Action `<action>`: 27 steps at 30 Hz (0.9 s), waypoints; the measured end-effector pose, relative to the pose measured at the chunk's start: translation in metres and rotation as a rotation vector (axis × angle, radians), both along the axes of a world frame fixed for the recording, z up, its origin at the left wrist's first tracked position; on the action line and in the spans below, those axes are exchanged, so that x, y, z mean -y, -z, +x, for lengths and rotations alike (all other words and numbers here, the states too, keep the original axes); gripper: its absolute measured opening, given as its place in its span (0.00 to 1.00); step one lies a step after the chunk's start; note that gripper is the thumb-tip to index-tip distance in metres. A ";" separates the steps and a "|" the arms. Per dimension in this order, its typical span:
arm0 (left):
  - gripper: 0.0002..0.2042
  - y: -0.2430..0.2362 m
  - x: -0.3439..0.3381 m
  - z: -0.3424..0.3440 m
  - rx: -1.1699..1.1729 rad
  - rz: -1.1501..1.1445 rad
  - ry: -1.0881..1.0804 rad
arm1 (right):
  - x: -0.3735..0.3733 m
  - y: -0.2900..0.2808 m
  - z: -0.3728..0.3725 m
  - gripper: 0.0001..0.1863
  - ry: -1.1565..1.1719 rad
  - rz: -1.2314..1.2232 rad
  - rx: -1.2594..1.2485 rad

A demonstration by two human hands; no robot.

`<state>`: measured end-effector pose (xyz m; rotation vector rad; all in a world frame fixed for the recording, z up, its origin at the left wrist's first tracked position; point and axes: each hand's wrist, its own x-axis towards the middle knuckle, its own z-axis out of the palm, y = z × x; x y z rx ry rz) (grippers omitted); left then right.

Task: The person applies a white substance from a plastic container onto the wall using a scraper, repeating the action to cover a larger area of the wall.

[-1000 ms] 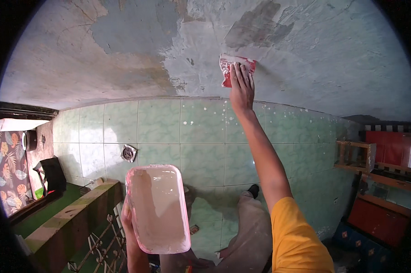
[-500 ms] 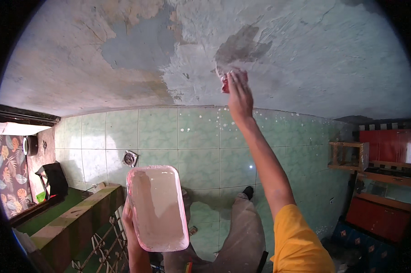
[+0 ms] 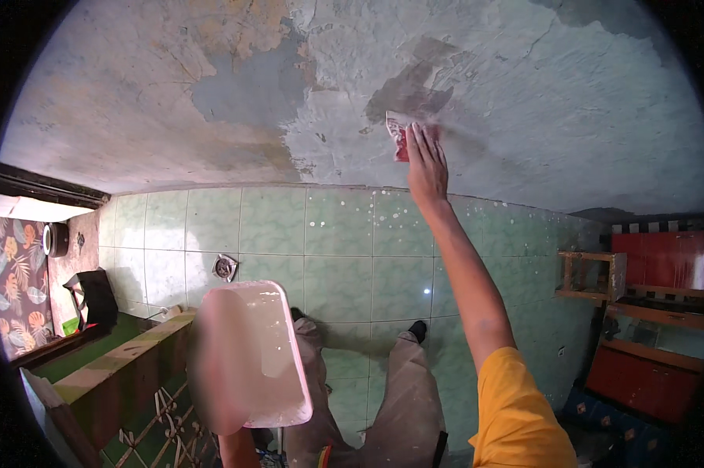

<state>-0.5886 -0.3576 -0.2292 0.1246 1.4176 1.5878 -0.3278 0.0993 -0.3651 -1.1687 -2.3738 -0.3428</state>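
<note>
Fingers outstretched together, my right hand presses a red, white-smeared flat scraper against the patchy plastered wall, just below a darker grey patch. My left hand, badly blurred, holds the left side of a pink rectangular tub containing a pale beige-grey paste; part of the tub is blurred too.
Green floor tiles with white specks meet the wall. A metal ashtray-like dish lies left. A painted railing and black bag stand at left. A wooden frame and red cabinets are at right. My legs are below.
Compared with one second ago, my right hand and scraper sit a little lower and further right. The tub has shifted slightly left, and my left hand has become blurred.
</note>
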 end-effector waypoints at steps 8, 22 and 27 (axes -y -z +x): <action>0.12 -0.009 0.024 -0.014 -0.612 -0.276 -0.034 | -0.030 -0.170 -0.045 0.36 -0.100 0.468 -0.307; 0.07 -0.025 0.007 -0.032 -0.509 -0.234 -0.175 | -0.006 -0.115 -0.045 0.32 -0.155 0.314 -0.272; 0.08 -0.033 -0.003 -0.030 -0.468 -0.212 -0.124 | -0.025 -0.141 -0.069 0.34 0.020 0.373 -0.193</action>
